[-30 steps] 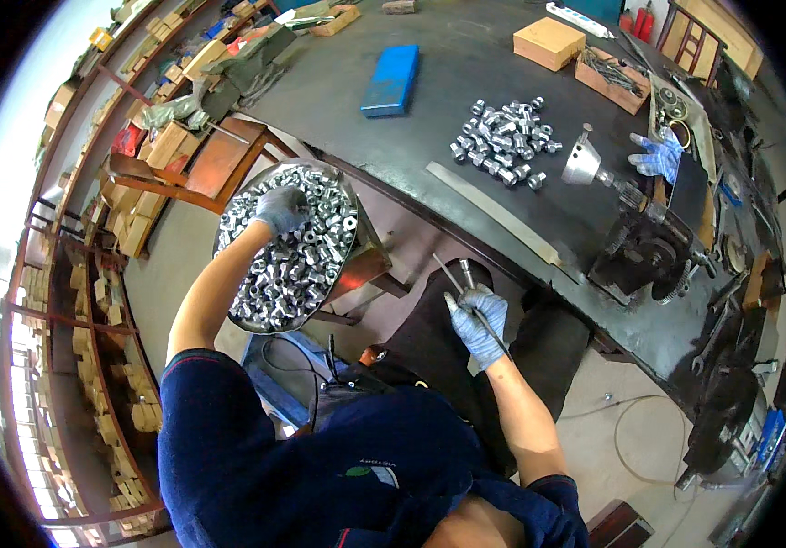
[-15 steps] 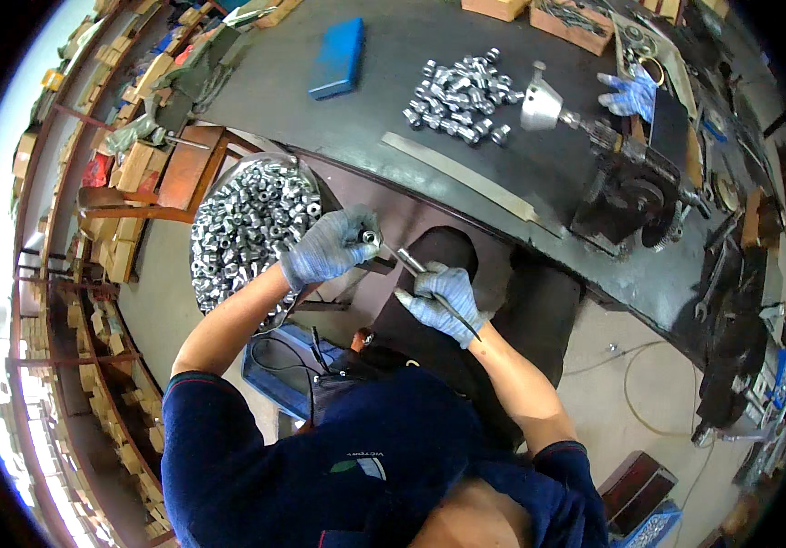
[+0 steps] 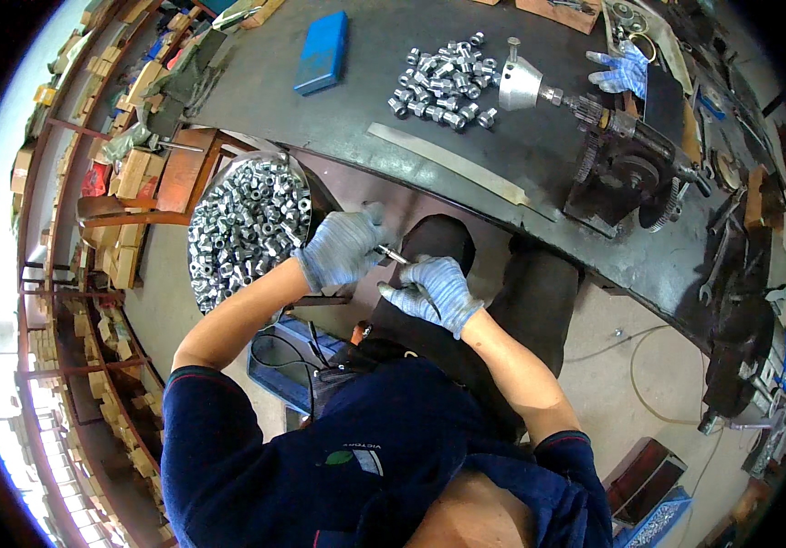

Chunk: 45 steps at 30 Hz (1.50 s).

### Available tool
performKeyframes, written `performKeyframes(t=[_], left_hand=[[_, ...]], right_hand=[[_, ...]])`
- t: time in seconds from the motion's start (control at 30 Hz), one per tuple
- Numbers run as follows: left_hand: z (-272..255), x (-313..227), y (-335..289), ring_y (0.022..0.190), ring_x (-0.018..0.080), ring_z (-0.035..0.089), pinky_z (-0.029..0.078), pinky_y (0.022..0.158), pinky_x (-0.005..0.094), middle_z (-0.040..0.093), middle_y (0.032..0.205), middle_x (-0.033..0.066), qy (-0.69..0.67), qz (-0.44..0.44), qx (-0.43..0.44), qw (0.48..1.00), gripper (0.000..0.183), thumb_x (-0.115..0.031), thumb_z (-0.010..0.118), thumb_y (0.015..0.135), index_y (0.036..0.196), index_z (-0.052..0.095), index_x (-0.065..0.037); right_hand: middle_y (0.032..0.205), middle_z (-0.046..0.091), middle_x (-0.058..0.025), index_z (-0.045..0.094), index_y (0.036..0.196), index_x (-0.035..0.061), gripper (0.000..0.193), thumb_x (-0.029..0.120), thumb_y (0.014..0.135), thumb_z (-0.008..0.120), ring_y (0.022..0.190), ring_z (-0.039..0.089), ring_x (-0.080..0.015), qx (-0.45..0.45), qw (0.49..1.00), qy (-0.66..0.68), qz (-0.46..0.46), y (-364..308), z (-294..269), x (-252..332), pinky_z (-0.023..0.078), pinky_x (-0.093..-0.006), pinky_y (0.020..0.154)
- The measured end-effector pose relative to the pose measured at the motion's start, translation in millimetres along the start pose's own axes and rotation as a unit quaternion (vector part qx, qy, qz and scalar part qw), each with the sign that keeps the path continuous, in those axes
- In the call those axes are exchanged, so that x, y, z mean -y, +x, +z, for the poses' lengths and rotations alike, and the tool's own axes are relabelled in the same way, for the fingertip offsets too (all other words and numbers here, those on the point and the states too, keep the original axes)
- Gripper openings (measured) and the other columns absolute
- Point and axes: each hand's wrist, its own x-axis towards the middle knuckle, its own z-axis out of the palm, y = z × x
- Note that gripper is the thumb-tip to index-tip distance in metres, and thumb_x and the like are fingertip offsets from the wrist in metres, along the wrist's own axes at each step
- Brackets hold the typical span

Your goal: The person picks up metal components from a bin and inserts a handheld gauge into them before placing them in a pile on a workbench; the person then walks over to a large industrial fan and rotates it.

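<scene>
My gloved left hand is closed beside the round container of metal fittings. It held a small silver fitting a moment ago; its fingers now mostly hide that piece. In my gloved right hand is a slim, pen-like metal tool, its silver end reaching to the fingers of my left hand. A dark, thin tail of the tool shows below the right-hand fingers. Both hands are over my lap, in front of the workbench.
On the bench lie a pile of silver fittings, a blue case, a flat metal bar and a geared hand-cranked device. A spare glove rests behind it. A wooden chair stands beyond the container.
Left hand has turned and moved slightly right, hiding the fitting's open end. Right hand has shifted slightly left, and the tool's silver end now meets the left hand.
</scene>
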Motion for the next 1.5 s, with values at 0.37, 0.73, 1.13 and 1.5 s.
performKeyframes(t=[0.37, 0.73, 1.13, 1.5], left_hand=[[9.2, 10.8, -9.2, 0.074, 0.013, 0.06, 0.05, 0.059, 0.0257, 0.061, 0.085, 0.0073, -0.587, -0.131, -0.033, 0.798, 0.027, -0.021, 0.065, 0.083, 0.101, 0.06, 0.0], [5.9, 39.9, -9.4, 0.061, 0.0292, 0.06, 0.048, 0.056, 0.034, 0.062, 0.072, 0.0134, -0.114, -0.11, -0.165, 0.974, 0.019, -0.015, 0.065, 0.069, 0.087, 0.064, -0.008], [27.4, 21.0, 4.0, 0.062, 0.0333, 0.059, 0.047, 0.055, 0.0399, 0.06, 0.068, 0.0134, -0.052, -0.108, -0.108, 0.987, 0.013, -0.017, 0.064, 0.068, 0.08, 0.063, -0.012], [8.1, 19.8, 26.5, 0.062, 0.0324, 0.06, 0.047, 0.056, 0.04, 0.06, 0.065, 0.011, -0.09, -0.141, -0.118, 0.979, 0.017, -0.022, 0.065, 0.067, 0.08, 0.063, -0.012]], right_hand=[[0.052, 0.05, -0.0125, 0.053, 0.051, 0.008, 0.033, 0.028, 0.066, 0.074, 0.05, 0.051, -0.0283, -0.077, 0.995, 0.053, -0.026, 0.5, -7.4, 1.5, 0.042, -0.0354, 0.049], [0.054, 0.053, -0.0121, 0.052, 0.051, 0.0075, 0.026, 0.014, 0.062, 0.074, 0.052, 0.053, -0.0304, -0.161, 0.975, 0.148, -0.03, 4.3, -29.8, 8.5, 0.049, -0.032, 0.059], [0.055, 0.055, -0.0113, 0.058, 0.053, 0.0087, 0.022, 0.02, 0.062, 0.074, 0.054, 0.056, -0.0285, -0.157, 0.979, 0.13, -0.005, 4.4, -24.1, 10.1, 0.046, -0.0338, 0.053], [0.057, 0.053, -0.0106, 0.063, 0.059, 0.0124, 0.024, 0.033, 0.069, 0.07, 0.048, 0.055, -0.0255, -0.16, 0.982, -0.068, -0.079, 4.9, -42.3, 18.7, 0.045, -0.035, 0.046]])
